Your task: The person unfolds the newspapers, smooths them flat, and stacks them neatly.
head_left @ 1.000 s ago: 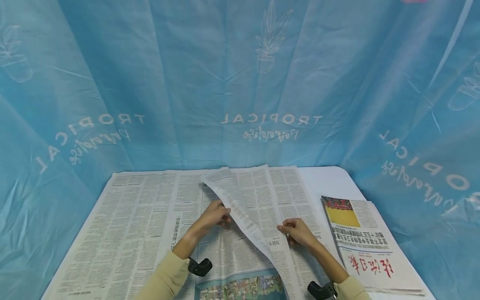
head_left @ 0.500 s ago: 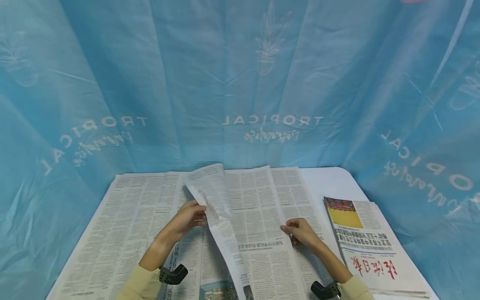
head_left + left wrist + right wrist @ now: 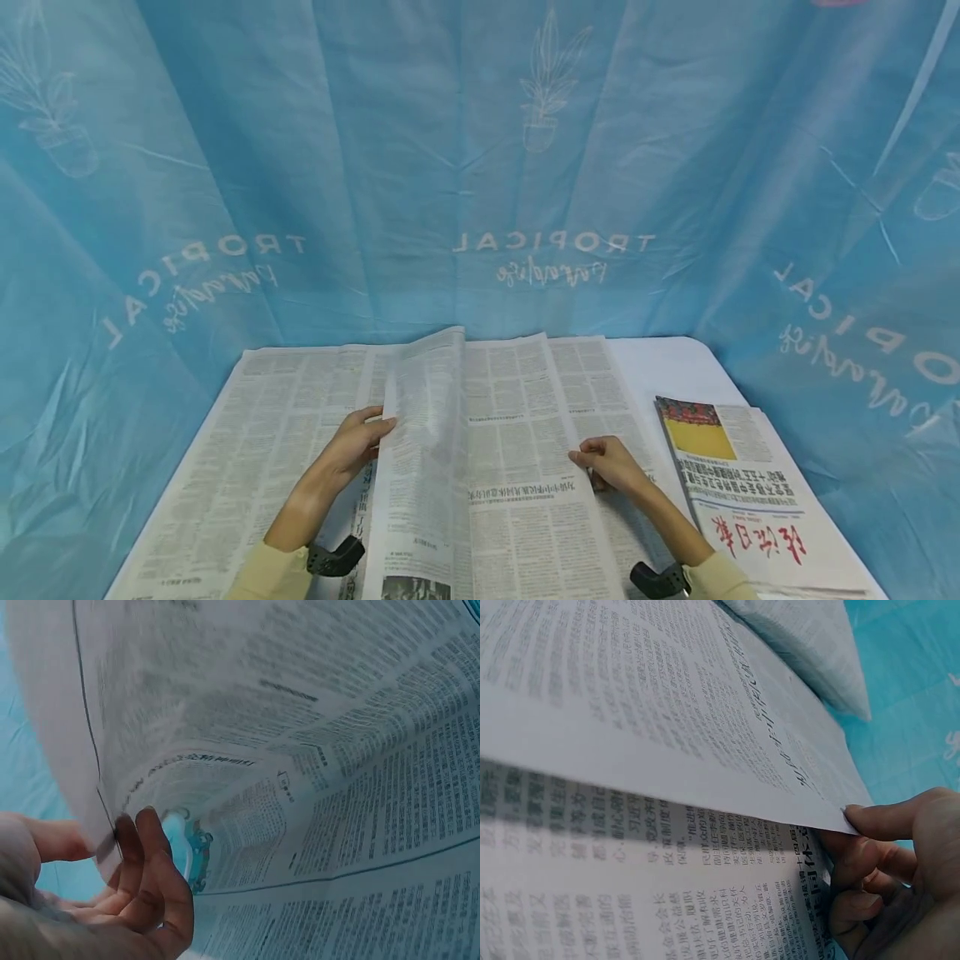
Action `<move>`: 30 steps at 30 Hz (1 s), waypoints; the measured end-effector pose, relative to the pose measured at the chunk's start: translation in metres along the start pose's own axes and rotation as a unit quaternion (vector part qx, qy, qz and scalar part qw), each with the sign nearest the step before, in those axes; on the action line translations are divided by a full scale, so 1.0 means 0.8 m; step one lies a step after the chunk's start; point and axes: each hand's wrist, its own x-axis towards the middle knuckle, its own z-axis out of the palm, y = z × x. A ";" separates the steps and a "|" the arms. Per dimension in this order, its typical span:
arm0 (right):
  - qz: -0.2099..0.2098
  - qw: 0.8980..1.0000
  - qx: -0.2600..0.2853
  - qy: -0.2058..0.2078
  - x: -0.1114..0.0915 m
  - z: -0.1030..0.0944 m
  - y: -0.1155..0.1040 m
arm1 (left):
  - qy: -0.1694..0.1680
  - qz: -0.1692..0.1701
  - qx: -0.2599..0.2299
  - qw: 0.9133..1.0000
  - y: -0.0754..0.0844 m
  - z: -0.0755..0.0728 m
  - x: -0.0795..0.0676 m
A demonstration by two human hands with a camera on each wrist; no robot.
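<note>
An open newspaper (image 3: pixel 255 450) spreads over the table, its print upside down in the head view. With thumb and fingers my left hand (image 3: pixel 348 446) pinches the free edge of a raised page (image 3: pixel 420 475), which curves up from the middle fold and leans left. The left wrist view looks along the inside of that curved page, thumb on one face and fingertips on the other. My right hand (image 3: pixel 609 462) pinches the right edge of another page (image 3: pixel 517 433). In the right wrist view this edge (image 3: pixel 667 799) is lifted a little off the printed sheet beneath.
A stack of folded newspapers (image 3: pixel 742 500) with a red masthead and a colour picture lies at the table's right side. Bare white tabletop (image 3: pixel 660 358) shows at the back right corner. A blue printed curtain (image 3: pixel 480 167) hangs behind and around the table.
My left hand has drawn the page edge leftward, turning the page over the fold and covering the colour illustration below. My right hand has stayed almost in place, holding its page edge.
</note>
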 end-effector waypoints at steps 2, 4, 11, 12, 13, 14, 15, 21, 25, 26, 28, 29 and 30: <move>-0.002 1.000 0.000 -0.002 0.000 0.001 0.001 | -0.021 0.008 -0.009 1.000 -0.003 -0.006 -0.004; -0.005 1.000 -0.001 -0.004 0.001 0.003 0.002 | -0.043 0.018 -0.015 0.999 -0.007 -0.013 -0.009; -0.017 1.000 -0.002 -0.001 0.001 -0.001 0.000 | -0.059 0.028 0.046 0.997 -0.011 -0.032 -0.017; -0.018 1.000 -0.003 0.000 0.002 -0.002 0.000 | -0.055 0.025 0.064 0.996 -0.011 -0.035 -0.018; -0.016 1.000 -0.001 0.002 0.002 -0.004 0.000 | -0.050 0.021 0.083 0.995 -0.011 -0.038 -0.019; -0.015 1.000 0.000 0.005 0.002 -0.005 0.000 | -0.045 0.016 0.102 0.994 -0.011 -0.040 -0.021; -0.013 1.000 -0.001 0.008 0.002 -0.006 0.000 | -0.040 0.014 0.120 0.992 -0.011 -0.042 -0.022; -0.015 1.000 -0.008 0.024 0.003 -0.010 0.004 | 0.016 0.002 0.222 0.975 -0.019 -0.051 -0.029; -0.024 0.997 -0.039 0.055 0.002 -0.010 0.006 | 0.064 -0.002 0.301 0.952 -0.026 -0.054 -0.029; -0.025 0.997 -0.046 0.062 0.001 -0.010 0.006 | 0.073 -0.001 0.322 0.944 -0.028 -0.055 -0.028; -0.031 0.995 -0.063 0.075 0.001 -0.010 0.007 | 0.083 0.002 0.355 0.931 -0.032 -0.056 -0.025; -0.033 0.994 -0.070 0.079 0.001 -0.011 0.008 | 0.085 0.005 0.366 0.927 -0.033 -0.056 -0.023; -0.035 0.993 -0.077 0.083 0.001 -0.012 0.008 | 0.087 0.007 0.374 0.923 -0.035 -0.056 -0.022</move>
